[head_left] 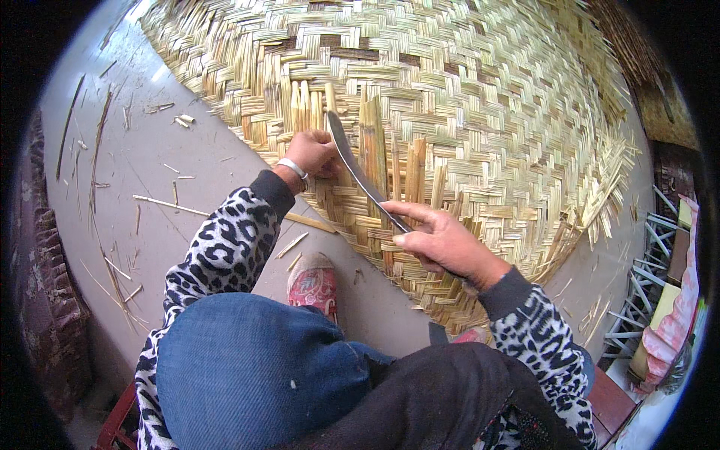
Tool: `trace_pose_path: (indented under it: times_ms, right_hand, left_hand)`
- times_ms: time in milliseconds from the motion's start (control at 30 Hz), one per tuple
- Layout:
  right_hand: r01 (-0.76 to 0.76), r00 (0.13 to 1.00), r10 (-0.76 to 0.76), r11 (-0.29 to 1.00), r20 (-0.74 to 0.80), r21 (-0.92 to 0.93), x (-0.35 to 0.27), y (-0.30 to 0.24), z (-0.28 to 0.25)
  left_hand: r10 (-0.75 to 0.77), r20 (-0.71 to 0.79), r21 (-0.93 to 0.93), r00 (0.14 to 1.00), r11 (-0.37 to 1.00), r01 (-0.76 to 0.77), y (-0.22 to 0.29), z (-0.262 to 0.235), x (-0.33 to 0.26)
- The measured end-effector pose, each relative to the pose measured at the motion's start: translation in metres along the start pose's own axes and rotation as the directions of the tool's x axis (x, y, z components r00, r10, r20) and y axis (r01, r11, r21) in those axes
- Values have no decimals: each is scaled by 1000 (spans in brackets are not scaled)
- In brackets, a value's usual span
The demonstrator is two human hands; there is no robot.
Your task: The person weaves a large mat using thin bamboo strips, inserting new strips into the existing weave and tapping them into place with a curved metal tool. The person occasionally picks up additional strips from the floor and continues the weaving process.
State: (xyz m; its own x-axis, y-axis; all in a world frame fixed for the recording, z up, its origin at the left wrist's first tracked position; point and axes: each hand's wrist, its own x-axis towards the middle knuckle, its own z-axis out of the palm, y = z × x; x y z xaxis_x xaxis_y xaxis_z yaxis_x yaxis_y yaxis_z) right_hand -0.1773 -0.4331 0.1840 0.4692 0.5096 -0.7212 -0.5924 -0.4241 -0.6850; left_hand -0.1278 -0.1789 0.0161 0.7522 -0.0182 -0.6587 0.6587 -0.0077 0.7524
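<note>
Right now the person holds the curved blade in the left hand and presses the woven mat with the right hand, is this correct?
The hands are swapped. The head view shows the right hand gripping the curved blade, while the left hand presses on the woven mat.

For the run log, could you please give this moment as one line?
left hand: on mat strips | right hand: holds blade | blade: against mat | floor: scraps

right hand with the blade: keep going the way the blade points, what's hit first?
Probably the raised strips of the woven mat beside the left hand; the right hand aims its curved blade there. Depth unclear.
</note>
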Motion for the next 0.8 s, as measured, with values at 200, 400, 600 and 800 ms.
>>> trace_pose_path:
  times_ms: [200,400,600,800]
  right_hand:
    - [9,988,-74,907,-138,-422,44,29,-6]
    - [49,972,-183,769,-145,-637,63,26,-3]
    - [-102,926,-219,638,-307,-763,77,29,25]
    - [-49,912,-294,612,-285,-789,100,28,18]
  left_hand:
    - [-2,-13,-72,1000,997,1,-6,0,-3]
    - [-47,-10,-280,999,959,42,3,4,-8]
    - [-38,-109,-257,993,966,9,12,15,-18]
    - [-163,-107,-282,981,951,127,3,18,-29]
